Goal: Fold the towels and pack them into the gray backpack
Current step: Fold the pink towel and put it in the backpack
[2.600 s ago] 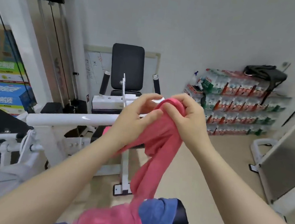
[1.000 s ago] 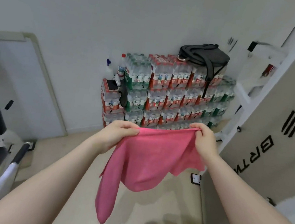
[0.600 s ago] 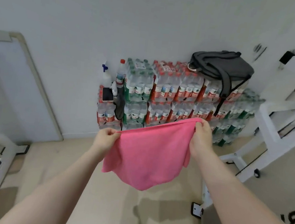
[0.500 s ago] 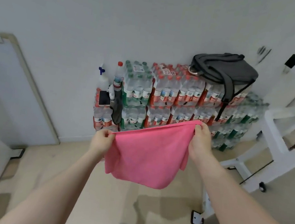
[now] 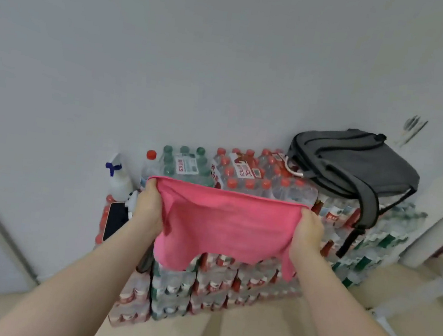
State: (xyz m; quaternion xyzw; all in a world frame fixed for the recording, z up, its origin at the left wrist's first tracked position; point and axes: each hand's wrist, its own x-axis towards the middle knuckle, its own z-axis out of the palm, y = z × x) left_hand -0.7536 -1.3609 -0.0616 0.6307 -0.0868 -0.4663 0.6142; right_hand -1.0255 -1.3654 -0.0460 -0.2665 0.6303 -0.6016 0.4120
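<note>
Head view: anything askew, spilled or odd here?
Nothing spilled or damaged. The gray backpack lies flat atop the stacked water-bottle packs, one strap dangling down their front. Both hands, left hand and right hand, hold the pink towel spread.

Pink towel (image 5: 224, 224): spread, hanging, top edge taut. Gray backpack (image 5: 355, 162): lying flat at its 2 o'clock.

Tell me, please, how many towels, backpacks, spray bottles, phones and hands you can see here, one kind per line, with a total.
Pink towel: 1
Gray backpack: 1
White spray bottle: 1
Phone: 1
Hands: 2, left hand and right hand, each holding an upper corner of the towel
Total: 6
</note>
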